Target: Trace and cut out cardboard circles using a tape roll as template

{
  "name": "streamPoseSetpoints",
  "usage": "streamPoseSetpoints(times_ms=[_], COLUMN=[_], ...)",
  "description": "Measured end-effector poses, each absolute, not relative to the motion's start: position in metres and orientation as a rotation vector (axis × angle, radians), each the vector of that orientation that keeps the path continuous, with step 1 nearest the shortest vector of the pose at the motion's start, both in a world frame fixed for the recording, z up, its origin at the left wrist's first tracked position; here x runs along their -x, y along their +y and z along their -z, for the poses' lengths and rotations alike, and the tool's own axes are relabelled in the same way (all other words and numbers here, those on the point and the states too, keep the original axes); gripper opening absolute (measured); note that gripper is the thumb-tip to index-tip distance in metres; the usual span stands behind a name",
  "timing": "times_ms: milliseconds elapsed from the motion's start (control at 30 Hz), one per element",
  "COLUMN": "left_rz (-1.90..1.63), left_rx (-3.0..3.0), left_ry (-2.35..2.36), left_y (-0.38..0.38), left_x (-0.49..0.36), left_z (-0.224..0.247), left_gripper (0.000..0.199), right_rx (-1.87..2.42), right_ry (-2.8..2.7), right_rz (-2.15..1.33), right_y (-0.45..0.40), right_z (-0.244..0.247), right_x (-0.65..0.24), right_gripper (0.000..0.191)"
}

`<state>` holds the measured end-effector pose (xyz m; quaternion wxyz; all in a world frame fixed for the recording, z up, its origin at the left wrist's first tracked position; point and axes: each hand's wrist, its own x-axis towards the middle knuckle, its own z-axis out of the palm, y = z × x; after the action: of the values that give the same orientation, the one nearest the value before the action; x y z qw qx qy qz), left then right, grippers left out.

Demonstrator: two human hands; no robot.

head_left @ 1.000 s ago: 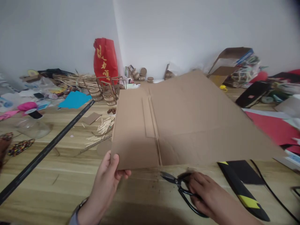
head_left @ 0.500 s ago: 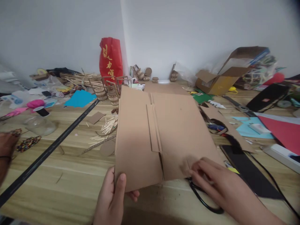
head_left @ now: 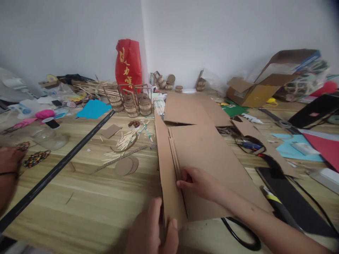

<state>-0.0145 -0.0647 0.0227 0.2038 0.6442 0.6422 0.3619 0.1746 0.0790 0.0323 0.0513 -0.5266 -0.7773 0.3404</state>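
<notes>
A creased brown cardboard sheet [head_left: 209,151] lies in front of me, its narrow left flap tilted up along a fold line. My left hand [head_left: 156,229] grips the near left corner of that flap, thumb on top. My right hand [head_left: 198,181] is over the sheet, fingers curled and pinched together at the fold, by the lower end of a thin cardboard strip [head_left: 173,151]. The fingertips partly hide what they pinch. A second cardboard piece [head_left: 190,106] lies behind the sheet.
Small stick-sided baskets [head_left: 132,106] stand near a red bag [head_left: 129,63]. Left of the sheet lie loose sticks [head_left: 127,139] and cardboard discs [head_left: 124,165]. Another person's hand [head_left: 9,169] is at the left edge. A black cable [head_left: 243,238] and an opened box [head_left: 254,88] are on the right.
The sheet has come down lower and its left flap has folded upward. My right hand has moved left from the near edge to the fold; my left hand has shifted right with the corner.
</notes>
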Motion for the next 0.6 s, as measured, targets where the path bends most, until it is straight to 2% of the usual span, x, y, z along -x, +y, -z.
streamPoseSetpoints(times_ms=[167,300,467,600], left_rz=[-0.906,-0.868,-0.796,-0.813], left_rx=[-2.092,-2.115,-2.069,-2.077], left_ry=[1.782,1.744,1.686,1.71], left_y=[-0.065,-0.067,-0.067,-0.066], left_x=[0.012,0.012,0.015,0.016], left_z=[-0.014,-0.013,-0.012,-0.013], left_gripper=[0.028,0.037,0.035,0.034], right_rx=[1.643,1.657,1.727,1.818], right_ry=[-2.441,-2.494,-2.543,-2.536], right_rz=[-1.106,-1.3,-1.562,-1.766], right_y=[0.089,0.097,0.106,0.111], right_z=[-0.029,-0.034,-0.048,-0.055], right_x=[-0.173,-0.171,-0.162,-0.155], right_gripper=[0.026,0.024,0.037,0.033])
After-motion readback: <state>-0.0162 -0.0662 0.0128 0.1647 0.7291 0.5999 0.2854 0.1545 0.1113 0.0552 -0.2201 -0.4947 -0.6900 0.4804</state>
